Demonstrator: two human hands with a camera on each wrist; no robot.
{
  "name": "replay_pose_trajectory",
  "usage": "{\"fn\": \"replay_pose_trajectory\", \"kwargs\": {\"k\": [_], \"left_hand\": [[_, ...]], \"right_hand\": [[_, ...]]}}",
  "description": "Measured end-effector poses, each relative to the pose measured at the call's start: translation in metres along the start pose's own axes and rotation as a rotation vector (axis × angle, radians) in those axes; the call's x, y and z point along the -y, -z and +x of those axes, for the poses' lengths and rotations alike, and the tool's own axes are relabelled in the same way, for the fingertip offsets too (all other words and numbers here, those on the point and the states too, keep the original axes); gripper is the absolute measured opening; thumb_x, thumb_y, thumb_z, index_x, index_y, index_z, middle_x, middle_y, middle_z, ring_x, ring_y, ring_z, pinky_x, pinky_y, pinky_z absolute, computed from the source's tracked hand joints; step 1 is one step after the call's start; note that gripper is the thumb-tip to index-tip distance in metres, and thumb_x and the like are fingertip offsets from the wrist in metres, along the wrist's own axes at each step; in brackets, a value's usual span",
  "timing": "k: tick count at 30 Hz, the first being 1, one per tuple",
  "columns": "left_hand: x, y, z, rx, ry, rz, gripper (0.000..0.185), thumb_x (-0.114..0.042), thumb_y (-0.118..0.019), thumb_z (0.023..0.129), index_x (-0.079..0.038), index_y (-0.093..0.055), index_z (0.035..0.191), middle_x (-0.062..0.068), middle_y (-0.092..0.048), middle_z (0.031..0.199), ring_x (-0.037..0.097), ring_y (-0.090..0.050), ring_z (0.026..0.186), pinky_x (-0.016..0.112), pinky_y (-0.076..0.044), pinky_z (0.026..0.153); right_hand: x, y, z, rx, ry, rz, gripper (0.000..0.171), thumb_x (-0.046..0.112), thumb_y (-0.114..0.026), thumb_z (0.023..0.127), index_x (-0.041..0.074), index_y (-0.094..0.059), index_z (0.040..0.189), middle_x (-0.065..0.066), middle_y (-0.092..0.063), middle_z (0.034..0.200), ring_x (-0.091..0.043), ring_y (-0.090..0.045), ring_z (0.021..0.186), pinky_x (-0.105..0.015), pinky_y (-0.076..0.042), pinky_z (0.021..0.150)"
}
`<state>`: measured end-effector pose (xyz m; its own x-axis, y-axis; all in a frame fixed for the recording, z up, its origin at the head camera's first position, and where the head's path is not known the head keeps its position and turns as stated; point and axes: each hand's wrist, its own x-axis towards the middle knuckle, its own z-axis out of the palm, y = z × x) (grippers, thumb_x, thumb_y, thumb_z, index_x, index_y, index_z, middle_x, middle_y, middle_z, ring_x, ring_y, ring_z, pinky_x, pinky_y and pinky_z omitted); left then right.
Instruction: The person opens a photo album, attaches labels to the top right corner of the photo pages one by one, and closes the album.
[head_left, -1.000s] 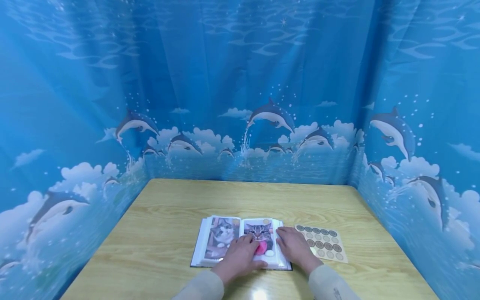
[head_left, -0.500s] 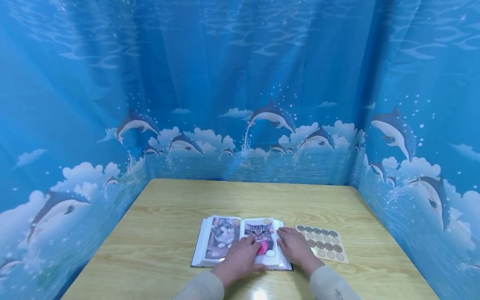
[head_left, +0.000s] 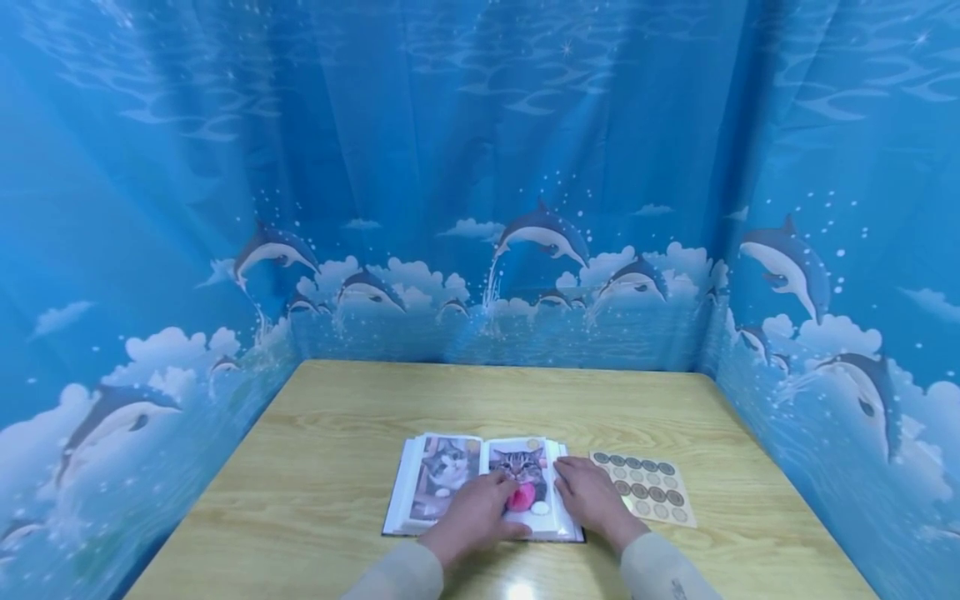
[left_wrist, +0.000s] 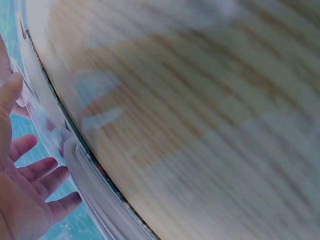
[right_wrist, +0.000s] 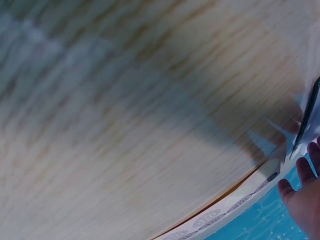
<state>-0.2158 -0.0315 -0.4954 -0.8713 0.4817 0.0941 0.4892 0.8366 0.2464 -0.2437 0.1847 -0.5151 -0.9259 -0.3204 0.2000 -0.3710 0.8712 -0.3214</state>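
Observation:
An open photo album (head_left: pixel 450 479) lies on the wooden table (head_left: pixel 480 400), showing a cat photo on each page. My left hand (head_left: pixel 472 512) lies flat on the album over the middle and the right page, fingers straight. My right hand (head_left: pixel 588 492) rests flat on the album's right edge. In the left wrist view the left hand (left_wrist: pixel 20 195) shows spread fingers beside the album's page edges (left_wrist: pixel 95 190). The right wrist view catches only the fingertips of the right hand (right_wrist: pixel 300 200) next to the album's dark cover edge (right_wrist: pixel 306 117).
A sheet of round stickers (head_left: pixel 647 486) lies just right of the album, its edge also seen as the sticker sheet (right_wrist: pixel 225 215). Blue dolphin-print curtains (head_left: pixel 480 208) wall the table on three sides.
The left hand has shifted slightly left on the right page, baring more of the pink patch in the photo. The right hand has barely moved.

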Motion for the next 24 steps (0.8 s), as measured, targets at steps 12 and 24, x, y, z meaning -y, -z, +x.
{"fn": "replay_pose_trajectory", "kwargs": {"k": [12,24], "left_hand": [[0.0035,-0.0023,-0.0005,0.0,-0.001,-0.024,0.072,-0.053,-0.079,0.076,-0.014,-0.061,0.134,0.011,-0.057,0.136,0.031,-0.057,0.12,0.046,-0.046,0.103],[0.0063,-0.0021,-0.0037,-0.029,-0.102,0.087,0.064,-0.053,-0.071,0.086,-0.011,-0.061,0.133,0.013,-0.061,0.131,0.028,-0.061,0.114,0.041,-0.049,0.1]], "right_hand": [[0.0006,0.001,0.0001,0.006,-0.002,-0.002,0.036,0.016,-0.059,0.098,-0.005,-0.061,0.127,-0.021,-0.06,0.13,-0.04,-0.052,0.124,-0.057,-0.039,0.106],[0.0017,0.0013,-0.0003,0.014,-0.015,0.002,0.038,0.018,-0.057,0.098,-0.005,-0.06,0.129,-0.022,-0.058,0.133,-0.041,-0.051,0.126,-0.058,-0.037,0.107]]}}
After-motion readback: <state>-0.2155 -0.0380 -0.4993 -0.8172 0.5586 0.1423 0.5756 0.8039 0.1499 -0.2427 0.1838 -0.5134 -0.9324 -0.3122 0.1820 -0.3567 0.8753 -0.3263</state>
